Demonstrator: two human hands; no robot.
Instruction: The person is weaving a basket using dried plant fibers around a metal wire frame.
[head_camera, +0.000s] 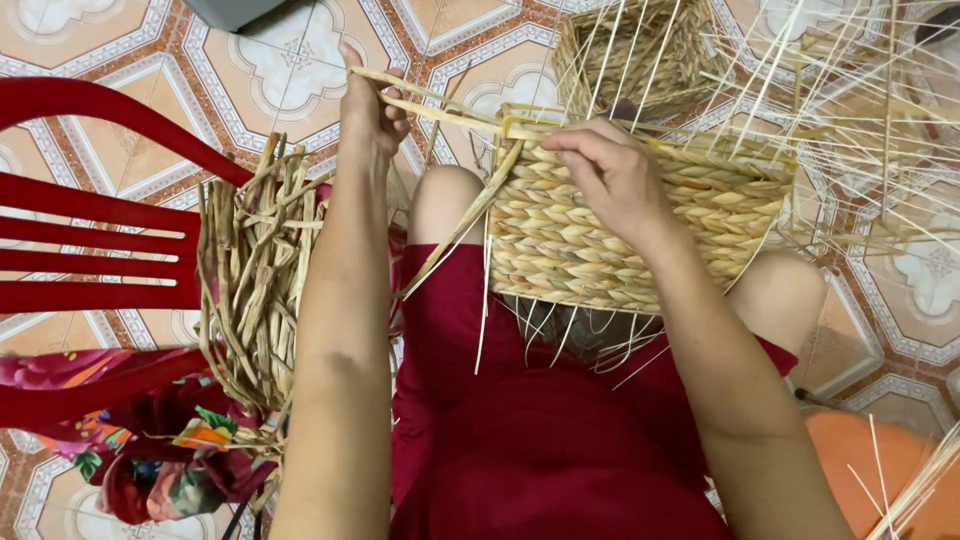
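Spreading under everything is the tiled floor (290, 70), patterned in peach, white and rust, and on it at the left stands a red plastic chair (90, 240) with slatted back. Across the bottom of the view lies the person's lap in a dark red garment (530, 440), knees bare. Resting on the lap toward the right knee is a half-woven basket (600, 250) of pale straw braid, its finished wall turned to the camera and its unwoven stakes fanning upward and to the right. Beyond it on the floor sits a second basket (640, 50) (open-weave, with long loose stakes standing out of it). Draped over the chair seat, just beside the left forearm, hangs a bundle of dried straw strands (255, 280), and below it lies a crumpled floral cloth (150, 440). The right hand (610, 175) presses on the basket's top rim, fingers curled over the edge and bearing down on the weave. The left hand (370, 105) is raised away from the basket, fist closed around a single flat straw strand (440, 105) that runs taut from its grip to the rim under the right hand.
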